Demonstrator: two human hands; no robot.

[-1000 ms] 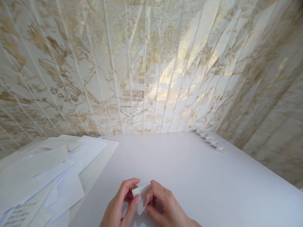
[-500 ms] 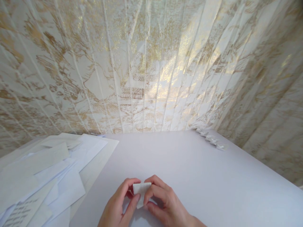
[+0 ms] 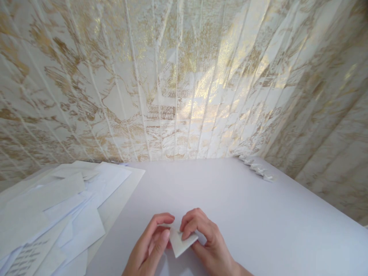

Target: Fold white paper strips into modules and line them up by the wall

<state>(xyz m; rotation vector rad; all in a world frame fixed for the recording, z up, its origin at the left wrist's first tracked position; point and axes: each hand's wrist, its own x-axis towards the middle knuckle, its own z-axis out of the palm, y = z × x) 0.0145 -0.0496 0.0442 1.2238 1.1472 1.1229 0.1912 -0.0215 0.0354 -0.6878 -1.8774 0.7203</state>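
A small folded piece of white paper [image 3: 178, 245], now showing a V-shaped outline with a point toward me, is held low in the middle of the head view. My right hand [image 3: 208, 237] pinches its right part, index finger bent over the top and thumb underneath. Close by on the left is my left hand [image 3: 153, 241], fingers curled loosely and thumb apart from the index finger. Its thumb tip is at the paper's left edge; whether it presses there is hard to see.
Loose white sheets and paper pieces [image 3: 66, 214] are heaped at the left, one bearing dark writing. Several small folded paper shapes [image 3: 255, 168] stand in a row at the back right of the white table [image 3: 244, 214]. A gold-patterned curtain [image 3: 172, 96] hangs behind.
The paper has turned from a narrow upright strip to a tilted V shape. My right hand has shifted slightly right with it, and my left thumb and index finger have loosened.
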